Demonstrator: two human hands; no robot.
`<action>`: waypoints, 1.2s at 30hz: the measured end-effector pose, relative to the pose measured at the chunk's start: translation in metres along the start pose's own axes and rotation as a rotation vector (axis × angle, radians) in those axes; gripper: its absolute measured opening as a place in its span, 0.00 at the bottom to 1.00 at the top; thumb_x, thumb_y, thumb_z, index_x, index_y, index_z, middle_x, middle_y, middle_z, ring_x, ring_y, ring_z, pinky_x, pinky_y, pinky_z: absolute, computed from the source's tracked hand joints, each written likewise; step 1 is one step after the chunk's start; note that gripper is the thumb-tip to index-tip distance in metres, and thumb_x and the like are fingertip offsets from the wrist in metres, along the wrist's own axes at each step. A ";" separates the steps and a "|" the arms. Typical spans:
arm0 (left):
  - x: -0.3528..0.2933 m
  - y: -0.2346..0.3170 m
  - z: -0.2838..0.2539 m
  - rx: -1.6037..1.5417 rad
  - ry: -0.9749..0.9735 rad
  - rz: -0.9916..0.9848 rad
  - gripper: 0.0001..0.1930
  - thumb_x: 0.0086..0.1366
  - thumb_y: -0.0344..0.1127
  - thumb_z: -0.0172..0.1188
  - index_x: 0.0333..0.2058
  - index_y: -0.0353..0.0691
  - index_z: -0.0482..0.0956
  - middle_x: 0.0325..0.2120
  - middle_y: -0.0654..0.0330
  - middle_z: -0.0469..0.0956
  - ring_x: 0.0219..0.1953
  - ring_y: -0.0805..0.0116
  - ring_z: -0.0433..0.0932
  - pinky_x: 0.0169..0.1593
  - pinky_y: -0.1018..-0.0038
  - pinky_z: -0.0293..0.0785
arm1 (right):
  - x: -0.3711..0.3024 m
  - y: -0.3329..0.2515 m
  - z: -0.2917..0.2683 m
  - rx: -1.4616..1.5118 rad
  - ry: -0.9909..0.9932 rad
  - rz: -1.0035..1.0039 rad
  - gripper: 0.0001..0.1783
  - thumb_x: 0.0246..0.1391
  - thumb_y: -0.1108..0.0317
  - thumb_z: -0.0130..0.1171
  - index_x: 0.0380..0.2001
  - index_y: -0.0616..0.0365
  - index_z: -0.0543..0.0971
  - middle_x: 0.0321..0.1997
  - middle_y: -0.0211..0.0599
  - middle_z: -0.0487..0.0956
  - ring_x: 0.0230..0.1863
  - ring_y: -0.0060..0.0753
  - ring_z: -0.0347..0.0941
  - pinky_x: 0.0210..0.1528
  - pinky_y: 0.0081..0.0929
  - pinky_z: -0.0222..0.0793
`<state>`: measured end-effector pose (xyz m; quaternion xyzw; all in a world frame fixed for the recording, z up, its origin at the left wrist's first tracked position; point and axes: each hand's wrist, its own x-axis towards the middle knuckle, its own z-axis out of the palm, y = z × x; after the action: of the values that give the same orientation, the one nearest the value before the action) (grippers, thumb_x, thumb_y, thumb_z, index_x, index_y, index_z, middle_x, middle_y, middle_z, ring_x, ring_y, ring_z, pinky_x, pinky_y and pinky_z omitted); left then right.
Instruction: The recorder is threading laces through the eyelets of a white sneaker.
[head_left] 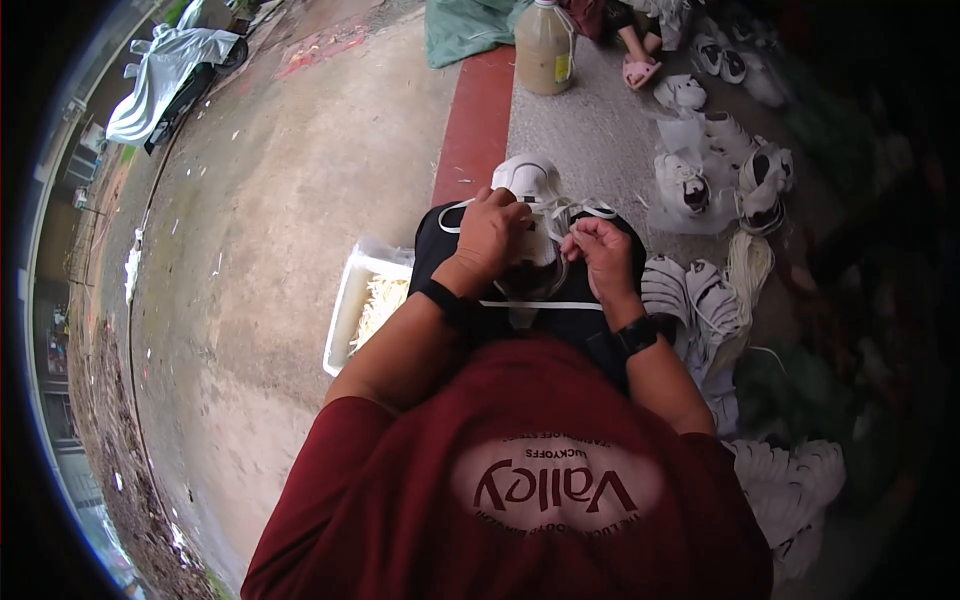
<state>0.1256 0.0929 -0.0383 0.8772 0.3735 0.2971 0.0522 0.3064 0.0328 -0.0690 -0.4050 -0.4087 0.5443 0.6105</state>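
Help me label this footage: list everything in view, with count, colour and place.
Worked shoe: one, white, on the lap
Shoelace: count unclear, white, at that shoe
Tray: one, white, ground at left
Strips: many, cream, inside the tray
Jug: one, translucent, top centre
Sack: one, green, top
Covered vehicle: one, silver cover, upper left
Other shoes: many, mostly white, right side
Sandal: one, pink, on another person's foot
Floor stripe: one, red, beyond the lap
Shirt: one, maroon, worn
Wristbands: two, dark, one per wrist
Left hand, right hand: bare, at the shoe
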 end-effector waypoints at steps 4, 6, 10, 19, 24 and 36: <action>0.000 0.011 -0.002 0.093 -0.108 0.043 0.06 0.41 0.35 0.58 0.21 0.42 0.74 0.25 0.60 0.72 0.34 0.61 0.71 0.38 0.66 0.68 | -0.002 -0.001 0.003 0.019 0.013 -0.008 0.05 0.52 0.76 0.50 0.26 0.63 0.74 0.23 0.35 0.76 0.22 0.19 0.68 0.28 0.16 0.65; 0.006 0.013 -0.001 0.152 -0.245 0.053 0.06 0.42 0.34 0.58 0.21 0.42 0.74 0.25 0.60 0.72 0.34 0.60 0.71 0.39 0.65 0.68 | -0.001 0.000 0.003 0.021 0.021 -0.010 0.04 0.52 0.76 0.50 0.27 0.64 0.74 0.23 0.35 0.76 0.22 0.20 0.69 0.28 0.16 0.66; 0.014 0.011 0.001 0.292 -0.339 0.113 0.05 0.49 0.34 0.54 0.27 0.43 0.76 0.28 0.60 0.73 0.37 0.61 0.72 0.39 0.66 0.67 | -0.001 0.000 0.001 0.049 0.042 -0.010 0.04 0.52 0.76 0.51 0.28 0.64 0.75 0.23 0.36 0.76 0.22 0.20 0.69 0.28 0.16 0.66; 0.009 -0.012 -0.008 -1.058 0.067 -0.452 0.05 0.65 0.33 0.47 0.33 0.39 0.67 0.26 0.64 0.71 0.25 0.76 0.68 0.32 0.82 0.65 | 0.008 -0.002 0.009 -0.131 0.013 -0.047 0.04 0.51 0.75 0.52 0.27 0.63 0.75 0.21 0.31 0.75 0.21 0.17 0.68 0.24 0.15 0.63; 0.004 -0.021 -0.025 -1.653 0.144 -0.658 0.06 0.65 0.34 0.47 0.29 0.41 0.66 0.22 0.64 0.69 0.23 0.75 0.67 0.30 0.80 0.64 | 0.028 -0.005 0.026 -0.465 -0.067 -0.064 0.03 0.47 0.75 0.53 0.23 0.62 0.75 0.18 0.33 0.74 0.19 0.26 0.70 0.23 0.21 0.64; -0.011 -0.047 -0.013 -1.910 0.463 -0.640 0.06 0.65 0.33 0.47 0.29 0.40 0.65 0.23 0.63 0.67 0.25 0.73 0.68 0.33 0.75 0.68 | 0.046 -0.011 0.047 -1.518 -0.251 -0.211 0.05 0.41 0.72 0.51 0.18 0.56 0.76 0.24 0.47 0.75 0.29 0.52 0.73 0.31 0.43 0.67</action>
<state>0.0836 0.1173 -0.0479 0.2510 0.1989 0.6036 0.7301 0.2691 0.0801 -0.0397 -0.6065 -0.7721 0.0960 0.1636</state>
